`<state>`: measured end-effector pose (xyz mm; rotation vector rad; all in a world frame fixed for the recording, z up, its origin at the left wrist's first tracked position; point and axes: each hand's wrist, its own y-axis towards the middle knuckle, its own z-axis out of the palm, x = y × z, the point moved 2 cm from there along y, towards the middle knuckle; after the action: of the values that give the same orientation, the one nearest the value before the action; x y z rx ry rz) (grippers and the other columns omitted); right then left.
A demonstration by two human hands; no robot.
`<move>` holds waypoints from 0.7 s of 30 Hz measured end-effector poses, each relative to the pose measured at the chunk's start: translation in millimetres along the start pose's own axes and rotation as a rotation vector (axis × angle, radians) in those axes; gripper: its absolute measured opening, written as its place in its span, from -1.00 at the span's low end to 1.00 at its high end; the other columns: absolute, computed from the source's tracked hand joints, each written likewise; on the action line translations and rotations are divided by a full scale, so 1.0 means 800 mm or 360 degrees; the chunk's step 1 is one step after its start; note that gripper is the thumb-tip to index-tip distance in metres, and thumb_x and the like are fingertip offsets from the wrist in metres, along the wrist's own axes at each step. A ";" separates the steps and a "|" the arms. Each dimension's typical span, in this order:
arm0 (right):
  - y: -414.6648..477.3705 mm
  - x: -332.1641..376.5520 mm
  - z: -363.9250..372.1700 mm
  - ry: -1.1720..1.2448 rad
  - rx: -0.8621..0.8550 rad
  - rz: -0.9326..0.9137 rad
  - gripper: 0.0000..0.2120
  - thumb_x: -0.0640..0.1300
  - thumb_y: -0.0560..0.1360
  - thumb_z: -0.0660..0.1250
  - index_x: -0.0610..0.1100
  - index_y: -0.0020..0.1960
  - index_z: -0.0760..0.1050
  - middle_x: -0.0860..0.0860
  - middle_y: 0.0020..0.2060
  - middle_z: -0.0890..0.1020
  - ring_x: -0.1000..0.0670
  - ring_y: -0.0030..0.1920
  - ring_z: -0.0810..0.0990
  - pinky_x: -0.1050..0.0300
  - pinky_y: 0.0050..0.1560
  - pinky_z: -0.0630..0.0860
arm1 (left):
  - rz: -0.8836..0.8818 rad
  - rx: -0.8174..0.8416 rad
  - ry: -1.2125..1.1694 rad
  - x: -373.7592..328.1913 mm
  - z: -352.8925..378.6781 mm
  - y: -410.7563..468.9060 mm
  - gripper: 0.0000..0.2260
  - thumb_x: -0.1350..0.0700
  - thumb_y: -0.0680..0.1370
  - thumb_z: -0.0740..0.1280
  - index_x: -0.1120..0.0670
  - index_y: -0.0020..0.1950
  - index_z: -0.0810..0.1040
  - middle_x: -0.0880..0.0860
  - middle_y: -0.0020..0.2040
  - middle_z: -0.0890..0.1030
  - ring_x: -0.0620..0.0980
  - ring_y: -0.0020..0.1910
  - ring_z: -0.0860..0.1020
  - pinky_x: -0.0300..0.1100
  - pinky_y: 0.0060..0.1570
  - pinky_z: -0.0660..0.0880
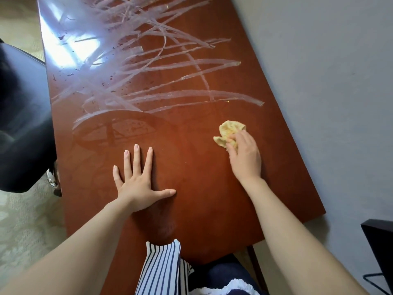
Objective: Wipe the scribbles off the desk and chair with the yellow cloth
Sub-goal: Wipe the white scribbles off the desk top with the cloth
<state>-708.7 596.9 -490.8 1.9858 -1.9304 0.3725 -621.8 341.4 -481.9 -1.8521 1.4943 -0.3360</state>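
A glossy reddish-brown desk (202,188) stretches away from me. Pale scribbles (148,67) with dark flecks cover its far half. The near half shows bare wood. My right hand (244,156) presses a crumpled yellow cloth (228,130) onto the desk near its right side, just below the lowest scribble line. My left hand (138,177) lies flat on the desk, fingers spread, holding nothing. A black chair (23,116) stands at the desk's left edge; no scribbles show on the part I see.
A grey wall (329,81) runs along the desk's right side. A black frame (380,248) stands at the lower right. Patterned carpet (25,226) covers the floor at left. My striped clothing (163,267) hangs at the desk's near edge.
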 end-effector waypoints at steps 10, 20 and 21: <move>0.130 0.039 0.017 0.0128 -0.0088 0.0156 -0.86 -0.18 0.55 0.29 -0.21 0.06 0.47 -0.08 0.08 0.55 -0.08 0.14 0.47 0.15 0.09 0.36 | 0.0029 -0.0013 0.0013 0.001 0.003 0.004 0.09 -0.54 0.26 0.21 -0.19 0.30 -0.62 -0.07 0.26 -0.70 0.03 0.31 -0.63 0.15 0.35 -0.43; 0.154 0.162 0.088 0.0288 0.0141 -0.0402 -0.87 -0.19 0.52 0.31 -0.23 0.02 0.47 -0.07 0.02 0.54 -0.08 0.10 0.47 0.13 0.07 0.37 | 0.0038 -0.0144 0.0000 0.010 0.014 0.006 0.10 -0.54 0.26 0.21 -0.21 0.34 -0.60 -0.08 0.34 -0.64 0.01 0.33 -0.62 0.10 0.31 -0.48; 0.150 0.169 0.091 0.0310 0.0154 -0.0440 -0.86 -0.19 0.52 0.32 -0.24 0.04 0.48 -0.08 0.02 0.55 -0.09 0.12 0.48 0.10 0.10 0.38 | 0.0067 -0.0150 0.0004 0.009 0.015 0.007 0.10 -0.53 0.27 0.22 -0.21 0.33 -0.61 -0.08 0.33 -0.65 0.00 0.33 -0.62 0.09 0.31 -0.49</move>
<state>-827.1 441.9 -492.6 2.1523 -1.5222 0.5703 -616.8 338.5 -495.7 -1.8909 1.5724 -0.2519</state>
